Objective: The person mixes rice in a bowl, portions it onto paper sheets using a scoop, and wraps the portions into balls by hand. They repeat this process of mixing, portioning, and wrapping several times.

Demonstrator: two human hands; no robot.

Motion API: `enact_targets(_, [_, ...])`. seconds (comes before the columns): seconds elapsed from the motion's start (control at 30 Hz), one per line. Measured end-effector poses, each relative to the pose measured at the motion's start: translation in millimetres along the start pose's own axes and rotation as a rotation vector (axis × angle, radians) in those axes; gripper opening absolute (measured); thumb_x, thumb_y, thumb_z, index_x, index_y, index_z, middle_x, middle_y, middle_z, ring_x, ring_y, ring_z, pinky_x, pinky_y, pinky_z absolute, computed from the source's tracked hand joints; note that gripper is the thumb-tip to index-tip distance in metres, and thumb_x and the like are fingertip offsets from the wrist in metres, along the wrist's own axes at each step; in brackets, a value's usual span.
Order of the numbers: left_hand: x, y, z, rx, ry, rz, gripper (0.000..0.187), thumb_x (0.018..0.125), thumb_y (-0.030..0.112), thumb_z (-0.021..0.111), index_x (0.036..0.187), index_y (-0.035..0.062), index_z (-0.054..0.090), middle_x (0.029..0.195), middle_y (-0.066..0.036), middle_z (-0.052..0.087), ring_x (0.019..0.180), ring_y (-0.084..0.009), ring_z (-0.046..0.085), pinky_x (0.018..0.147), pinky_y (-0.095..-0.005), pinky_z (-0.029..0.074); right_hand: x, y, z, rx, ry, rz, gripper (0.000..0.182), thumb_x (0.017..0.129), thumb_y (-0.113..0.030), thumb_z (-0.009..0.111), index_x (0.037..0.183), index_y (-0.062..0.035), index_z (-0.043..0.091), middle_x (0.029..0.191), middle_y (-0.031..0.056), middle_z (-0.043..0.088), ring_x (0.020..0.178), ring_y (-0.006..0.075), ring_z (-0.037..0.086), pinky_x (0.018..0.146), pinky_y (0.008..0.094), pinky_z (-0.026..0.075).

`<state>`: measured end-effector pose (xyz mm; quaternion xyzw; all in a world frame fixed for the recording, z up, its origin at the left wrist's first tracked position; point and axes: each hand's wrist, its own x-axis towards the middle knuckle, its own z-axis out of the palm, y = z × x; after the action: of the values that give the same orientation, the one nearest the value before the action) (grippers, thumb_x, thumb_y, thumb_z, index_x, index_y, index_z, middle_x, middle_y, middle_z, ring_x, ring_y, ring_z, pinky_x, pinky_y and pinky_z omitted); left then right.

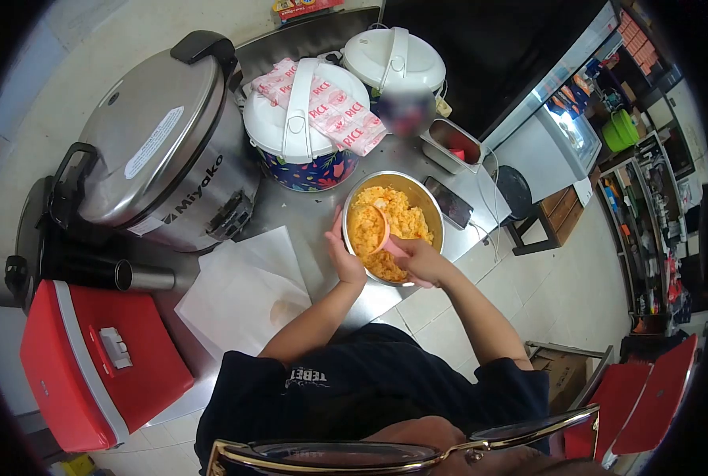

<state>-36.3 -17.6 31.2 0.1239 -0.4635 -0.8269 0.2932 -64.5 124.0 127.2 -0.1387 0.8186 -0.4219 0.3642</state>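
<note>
A round metal bowl [434, 210] of orange-yellow fried rice [402, 202] stands near the counter's front edge. My left hand [346, 255] holds the bowl by its left side, thumb up along the outer wall. In my right hand [422, 262], closed fingers grip the handle of a pink plastic scoop [394, 247]. The scoop's round cup lies in the left part of the rice, with rice in it. Part of the bowl's lower right rim is hidden behind my right hand.
Left stand a large steel Miyako rice cooker [163, 151], white paper sheets [243, 285] and a red cooler box [124, 357]. Behind are two white-lidded rice cookers [334, 87] [394, 59], printed rice wrappers [338, 111] on one. A phone [448, 201] and metal container [453, 147] sit right.
</note>
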Motion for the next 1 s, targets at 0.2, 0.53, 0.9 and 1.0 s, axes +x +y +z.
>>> enact_targets(0.2, [0, 6, 7, 0.094, -0.093, 0.051, 0.074, 0.095, 0.055, 0.011, 0.133, -0.0032, 0.038, 0.146, -0.014, 0.026, 0.134, -0.0247, 0.026, 0.111, -0.0354, 0.018, 0, 7, 26, -0.436, 0.249, -0.172, 0.063, 0.077, -0.009, 0.050, 0.138, -0.0128, 0.036, 0.079, 0.0279, 0.061, 0.071, 0.0389, 0.063, 0.069, 0.0435, 0.050])
enact_targets(0.53, [2, 3, -1, 0.068, -0.062, 0.009, 0.075, 0.095, 0.055, 0.011, 0.133, -0.0041, 0.038, 0.145, -0.014, 0.029, 0.134, -0.0242, 0.027, 0.110, -0.0352, 0.020, 0, 4, 25, -0.732, 0.395, -0.064, 0.072, 0.076, -0.011, 0.056, 0.142, -0.0249, 0.030, 0.076, 0.0185, 0.062, 0.071, 0.0310, 0.065, 0.063, 0.0416, 0.051])
enact_targets(0.9, [-10, 19, 12, 0.086, -0.053, 0.017, 0.074, 0.095, 0.055, 0.012, 0.136, -0.0026, 0.035, 0.141, -0.013, 0.035, 0.130, -0.0244, 0.035, 0.108, -0.0348, 0.026, -13, 7, 45, -0.642, 0.240, -0.142, 0.074, 0.073, -0.006, 0.053, 0.142, -0.0091, 0.026, 0.083, 0.0237, 0.064, 0.072, 0.0330, 0.065, 0.064, 0.0407, 0.052])
enact_targets(1.0, [-8, 7, 6, 0.108, -0.063, 0.028, 0.074, 0.095, 0.055, 0.012, 0.137, -0.0022, 0.033, 0.140, -0.013, 0.036, 0.129, -0.0242, 0.036, 0.107, -0.0347, 0.027, -16, -15, 27, -0.319, 0.163, -0.006, 0.068, 0.074, -0.006, 0.051, 0.139, -0.0100, 0.033, 0.082, 0.0257, 0.064, 0.072, 0.0357, 0.064, 0.067, 0.0414, 0.051])
